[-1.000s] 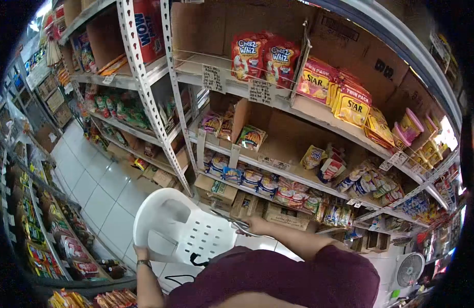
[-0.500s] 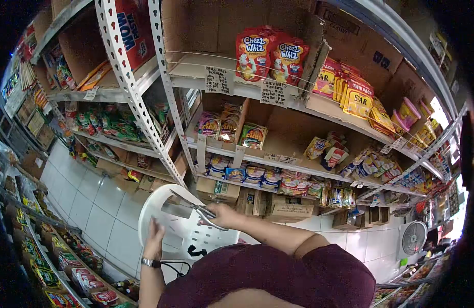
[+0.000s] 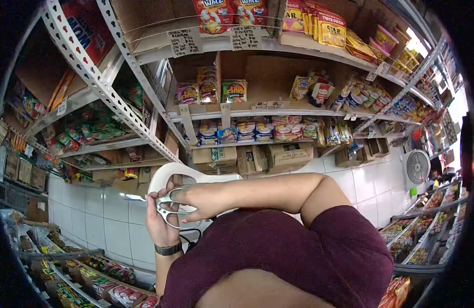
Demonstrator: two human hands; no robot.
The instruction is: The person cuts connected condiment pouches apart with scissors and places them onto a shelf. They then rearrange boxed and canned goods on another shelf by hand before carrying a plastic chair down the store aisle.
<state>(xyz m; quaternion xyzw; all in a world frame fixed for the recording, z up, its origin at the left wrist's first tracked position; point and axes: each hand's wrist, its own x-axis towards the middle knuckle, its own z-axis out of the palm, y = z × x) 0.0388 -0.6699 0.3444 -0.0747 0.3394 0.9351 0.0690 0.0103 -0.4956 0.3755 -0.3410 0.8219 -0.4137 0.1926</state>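
A pair of metal scissors (image 3: pixel 171 209) with large handle loops lies between my two hands, above the white plastic chair (image 3: pixel 167 174). My right hand (image 3: pixel 198 199) comes in from the right and is closed around the handles, with fingers at the loops. Below and left of it, my left hand (image 3: pixel 161 218) is wrapped round the other part of the scissors, palm up, with a dark watch on the wrist. The blades are mostly hidden by the left fingers. The chair is partly covered by my arms.
Metal shelves (image 3: pixel 278 112) with snack and sauce packets rise ahead, with cardboard boxes (image 3: pixel 288 156) at their foot. A perforated post (image 3: pixel 101 84) stands at the left. A fan (image 3: pixel 416 167) is on the right. More stocked racks (image 3: pixel 78 280) line the lower left; white floor tiles show between.
My left hand has come up from the chair and closed on the scissors beside my right hand. The scissors have moved left and turned. The view has shifted, so the shelves appear higher.
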